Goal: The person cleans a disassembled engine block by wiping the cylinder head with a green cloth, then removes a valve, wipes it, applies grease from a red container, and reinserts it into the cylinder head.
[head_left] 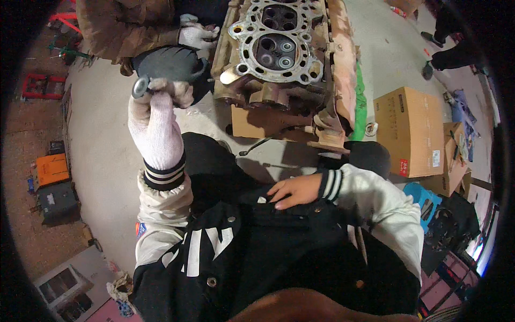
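My left hand (155, 121), in a white knit glove, is raised at the left with its fingers closed around what looks like an engine valve (140, 87). Its round grey metal head sticks out beside the thumb; the stem is hidden. Beyond and to the right lies a cylinder head (279, 83), combustion chambers upward, with two round valve faces (287, 46) seated in the nearest chamber. My bare right hand (296, 191) rests on the front of my dark jacket, fingers stretched loosely. Close to its fingertips is a small white thing (261, 200) that I cannot make out.
Across from me, a co-worker's gloved hand (196, 36) is beside the cylinder head, below a brown sleeve (134, 27). Cardboard (257, 126) lies under the head. A cardboard box (407, 131) stands right, near green material (360, 102). An orange case (52, 168) sits left.
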A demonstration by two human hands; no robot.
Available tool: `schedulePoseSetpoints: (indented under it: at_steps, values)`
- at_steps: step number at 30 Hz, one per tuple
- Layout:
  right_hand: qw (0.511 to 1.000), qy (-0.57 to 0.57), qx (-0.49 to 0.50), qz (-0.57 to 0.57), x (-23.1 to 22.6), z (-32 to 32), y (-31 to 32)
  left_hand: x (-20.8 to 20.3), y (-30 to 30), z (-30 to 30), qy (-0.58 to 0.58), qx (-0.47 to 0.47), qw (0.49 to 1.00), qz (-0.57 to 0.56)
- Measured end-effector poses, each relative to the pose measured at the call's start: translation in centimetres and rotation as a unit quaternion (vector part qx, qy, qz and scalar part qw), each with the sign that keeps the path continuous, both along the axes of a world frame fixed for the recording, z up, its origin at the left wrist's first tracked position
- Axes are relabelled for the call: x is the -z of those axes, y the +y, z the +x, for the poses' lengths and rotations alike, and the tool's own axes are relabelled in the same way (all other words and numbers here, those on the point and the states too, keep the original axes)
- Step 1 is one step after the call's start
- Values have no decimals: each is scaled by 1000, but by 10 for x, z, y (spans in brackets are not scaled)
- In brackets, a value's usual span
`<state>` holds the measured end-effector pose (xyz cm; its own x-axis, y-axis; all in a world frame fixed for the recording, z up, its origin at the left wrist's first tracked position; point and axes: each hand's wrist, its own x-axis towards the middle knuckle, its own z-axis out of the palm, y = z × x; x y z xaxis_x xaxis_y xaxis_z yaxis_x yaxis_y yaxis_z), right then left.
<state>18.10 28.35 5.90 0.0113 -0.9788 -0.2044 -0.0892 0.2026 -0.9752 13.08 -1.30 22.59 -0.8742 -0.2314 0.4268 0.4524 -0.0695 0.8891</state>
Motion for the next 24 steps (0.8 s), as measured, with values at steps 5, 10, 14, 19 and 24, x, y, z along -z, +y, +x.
schedulePoseSetpoints:
  at_steps: [5,10,14,19,24]
  values:
    - [983,121,137,21,-7,-21,26,-34,30,-43,-1,-3,987,-159]
    - [976,130,174,-21,-7,-15,33,-61,51,-76,-64,63,947,-308]
    - [982,76,163,49,-13,-15,43,-64,59,-98,-117,43,921,-368]
    - [955,225,189,51,-8,-7,57,-55,57,-130,-62,92,906,-409]
    - [938,294,181,38,18,-1,73,-50,56,-149,-19,188,883,-429]
